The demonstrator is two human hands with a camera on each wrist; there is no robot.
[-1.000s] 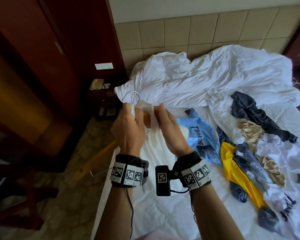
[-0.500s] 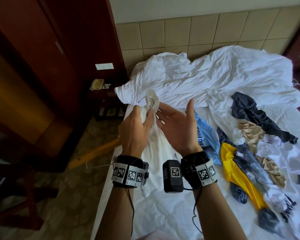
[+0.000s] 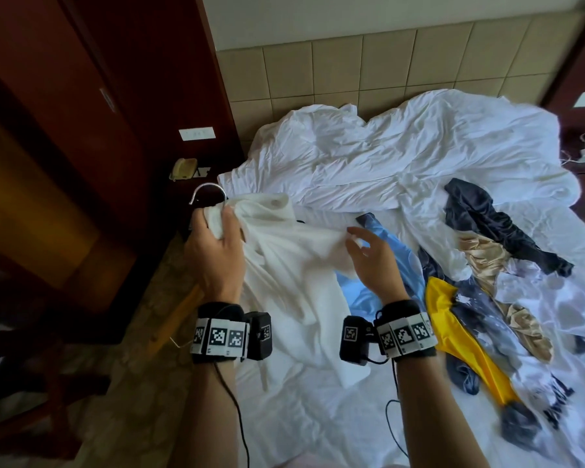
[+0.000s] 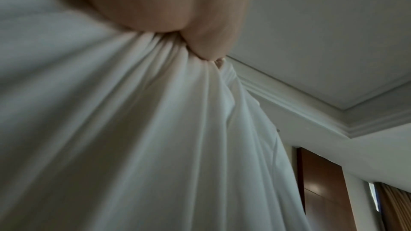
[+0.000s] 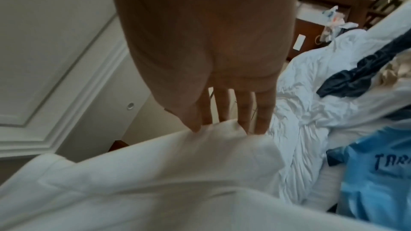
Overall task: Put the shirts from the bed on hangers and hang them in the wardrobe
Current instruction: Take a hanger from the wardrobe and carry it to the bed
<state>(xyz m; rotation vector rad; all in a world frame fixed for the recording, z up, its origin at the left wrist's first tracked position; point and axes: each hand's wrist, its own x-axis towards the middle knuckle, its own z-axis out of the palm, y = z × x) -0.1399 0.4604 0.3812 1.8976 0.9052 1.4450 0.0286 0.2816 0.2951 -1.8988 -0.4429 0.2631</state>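
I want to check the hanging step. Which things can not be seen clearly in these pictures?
- Hanger body: only its metal hook shows in the head view; the white shirt covers the rest.
- Left hand grip: the left wrist view shows bunched cloth, not the hanger.
- Right hand fingertips: the shirt edge hides them in the right wrist view.
- Blue shirt print: cut off by the frame edge.

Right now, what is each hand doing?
Left hand: closed, gripping the bunched white shirt just below the hanger hook.
Right hand: fingers pinching the white shirt's edge.
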